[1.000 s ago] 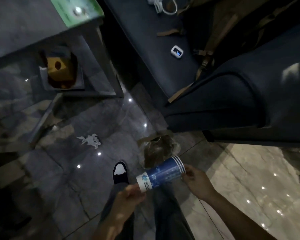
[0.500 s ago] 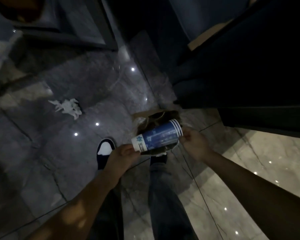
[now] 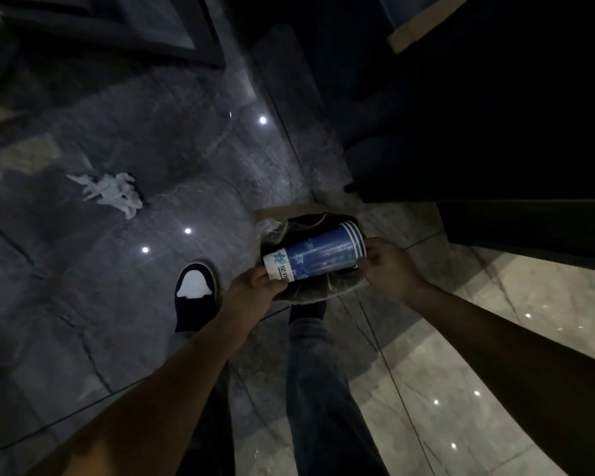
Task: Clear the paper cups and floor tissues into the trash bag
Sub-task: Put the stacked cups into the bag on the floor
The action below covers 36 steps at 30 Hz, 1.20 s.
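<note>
both my left hand (image 3: pixel 255 286) and right hand (image 3: pixel 389 269) are gripping the stacked paper cups (image 3: pixel 315 257) sideways over the trash bag (image 3: pixel 310 290), I'd tip the stack rim-down so it drops clean into the opening

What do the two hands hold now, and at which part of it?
A stack of blue paper cups, lying sideways above the trash bag. The left hand grips its white base end; the right hand grips its rim end.

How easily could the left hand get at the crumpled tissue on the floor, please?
Probably not right away: the left hand holds one end of the stacked paper cups, and the tissue lies well off to its left. The floor between looks clear.
</note>
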Each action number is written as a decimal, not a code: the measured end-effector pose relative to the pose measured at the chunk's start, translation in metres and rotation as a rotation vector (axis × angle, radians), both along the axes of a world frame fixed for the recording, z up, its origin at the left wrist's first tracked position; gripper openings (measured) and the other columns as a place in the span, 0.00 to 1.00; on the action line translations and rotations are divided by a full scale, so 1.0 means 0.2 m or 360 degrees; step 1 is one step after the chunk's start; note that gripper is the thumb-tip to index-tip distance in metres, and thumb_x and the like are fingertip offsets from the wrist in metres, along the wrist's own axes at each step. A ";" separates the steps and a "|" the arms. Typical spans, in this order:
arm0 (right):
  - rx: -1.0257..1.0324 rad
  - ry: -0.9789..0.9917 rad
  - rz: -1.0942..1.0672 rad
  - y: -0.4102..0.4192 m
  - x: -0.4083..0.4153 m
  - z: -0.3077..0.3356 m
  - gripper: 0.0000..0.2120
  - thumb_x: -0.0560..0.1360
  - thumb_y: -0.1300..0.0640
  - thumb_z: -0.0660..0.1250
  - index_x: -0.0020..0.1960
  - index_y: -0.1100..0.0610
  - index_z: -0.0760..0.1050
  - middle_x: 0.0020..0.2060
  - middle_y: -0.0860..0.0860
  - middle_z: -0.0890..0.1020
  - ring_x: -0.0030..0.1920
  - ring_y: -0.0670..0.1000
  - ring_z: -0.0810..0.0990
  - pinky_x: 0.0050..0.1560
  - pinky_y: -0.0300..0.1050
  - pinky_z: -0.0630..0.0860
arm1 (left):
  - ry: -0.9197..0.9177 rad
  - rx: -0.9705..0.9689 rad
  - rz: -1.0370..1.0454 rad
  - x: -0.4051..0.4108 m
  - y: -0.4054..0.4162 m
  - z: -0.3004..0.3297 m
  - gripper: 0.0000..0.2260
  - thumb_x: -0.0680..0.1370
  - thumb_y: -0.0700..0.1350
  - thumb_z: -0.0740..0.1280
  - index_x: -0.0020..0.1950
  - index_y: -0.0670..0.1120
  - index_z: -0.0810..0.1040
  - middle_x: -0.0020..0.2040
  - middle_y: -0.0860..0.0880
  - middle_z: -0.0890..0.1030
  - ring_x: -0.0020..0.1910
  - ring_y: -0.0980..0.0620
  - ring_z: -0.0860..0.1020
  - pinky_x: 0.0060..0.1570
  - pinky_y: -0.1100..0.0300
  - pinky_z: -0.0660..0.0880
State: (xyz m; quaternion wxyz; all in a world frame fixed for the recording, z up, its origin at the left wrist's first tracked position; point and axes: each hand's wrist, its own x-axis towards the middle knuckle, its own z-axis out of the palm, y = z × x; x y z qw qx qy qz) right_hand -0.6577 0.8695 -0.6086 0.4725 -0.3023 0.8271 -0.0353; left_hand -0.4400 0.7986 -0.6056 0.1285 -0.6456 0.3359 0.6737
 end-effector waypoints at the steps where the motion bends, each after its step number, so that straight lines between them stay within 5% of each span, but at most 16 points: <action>1: 0.0006 -0.0011 0.0007 0.00 0.00 0.00 0.14 0.74 0.62 0.63 0.59 0.59 0.76 0.50 0.58 0.83 0.47 0.56 0.81 0.44 0.45 0.76 | -0.0012 0.0008 0.0029 0.00 0.00 -0.01 0.17 0.75 0.43 0.71 0.63 0.40 0.77 0.59 0.39 0.82 0.59 0.42 0.79 0.64 0.42 0.74; 6: -0.0012 -0.0012 0.0047 -0.01 0.01 -0.01 0.14 0.74 0.61 0.63 0.59 0.59 0.76 0.46 0.53 0.80 0.46 0.53 0.78 0.46 0.43 0.73 | -0.0005 -0.0046 0.0050 0.01 -0.01 -0.04 0.19 0.75 0.44 0.70 0.66 0.45 0.76 0.61 0.42 0.80 0.60 0.43 0.78 0.66 0.44 0.73; 11: 0.0060 -0.0109 -0.0052 0.01 0.04 0.00 0.15 0.73 0.62 0.64 0.60 0.59 0.75 0.52 0.56 0.82 0.54 0.55 0.80 0.59 0.51 0.76 | -0.0011 -0.0057 -0.0045 0.03 -0.02 -0.01 0.16 0.76 0.45 0.68 0.64 0.46 0.77 0.61 0.42 0.78 0.61 0.42 0.77 0.66 0.44 0.72; 17: 0.0107 -0.0086 0.0030 0.01 0.09 0.06 0.10 0.73 0.62 0.62 0.54 0.59 0.77 0.43 0.53 0.81 0.46 0.53 0.79 0.48 0.38 0.74 | -0.0132 -0.0183 -0.0105 0.13 0.00 0.02 0.10 0.77 0.42 0.67 0.55 0.39 0.79 0.50 0.42 0.80 0.46 0.50 0.76 0.43 0.60 0.70; 19: 0.0099 -0.0080 0.0110 0.01 0.11 0.11 0.07 0.74 0.63 0.61 0.47 0.57 0.77 0.40 0.52 0.80 0.43 0.51 0.77 0.39 0.33 0.69 | -0.0132 -0.0241 -0.0066 0.18 0.00 0.05 0.07 0.77 0.42 0.68 0.55 0.47 0.77 0.52 0.47 0.78 0.50 0.51 0.74 0.48 0.60 0.71; 22: 0.0074 -0.0086 0.0162 0.00 0.16 0.17 0.11 0.73 0.63 0.61 0.53 0.59 0.78 0.43 0.52 0.80 0.47 0.52 0.79 0.46 0.38 0.70 | -0.0114 -0.0331 -0.0026 0.24 -0.01 0.11 0.14 0.78 0.42 0.67 0.63 0.48 0.76 0.54 0.50 0.76 0.52 0.54 0.75 0.53 0.60 0.71; 27: 0.0106 -0.0183 0.0344 -0.09 0.33 0.31 0.12 0.75 0.63 0.61 0.57 0.60 0.76 0.48 0.56 0.82 0.50 0.54 0.79 0.51 0.40 0.73 | -0.0177 -0.0434 0.0055 0.40 -0.05 0.22 0.06 0.79 0.41 0.63 0.53 0.49 0.78 0.35 0.52 0.76 0.32 0.59 0.72 0.27 0.78 0.68; 33: 0.0044 -0.0214 0.0574 -0.24 0.59 0.40 0.13 0.76 0.61 0.63 0.59 0.58 0.77 0.51 0.56 0.83 0.52 0.54 0.81 0.54 0.43 0.76 | -0.0292 -0.0579 0.0300 0.70 -0.08 0.30 0.09 0.78 0.40 0.66 0.53 0.48 0.83 0.41 0.48 0.82 0.39 0.53 0.79 0.33 0.77 0.71; 36: -0.0019 -0.0198 0.0732 -0.36 0.75 0.40 0.09 0.75 0.60 0.63 0.54 0.58 0.78 0.45 0.57 0.85 0.45 0.54 0.82 0.47 0.45 0.77 | -0.0323 -0.0606 0.0405 0.89 -0.08 0.29 0.08 0.77 0.39 0.66 0.51 0.48 0.82 0.39 0.52 0.82 0.37 0.57 0.79 0.35 0.78 0.69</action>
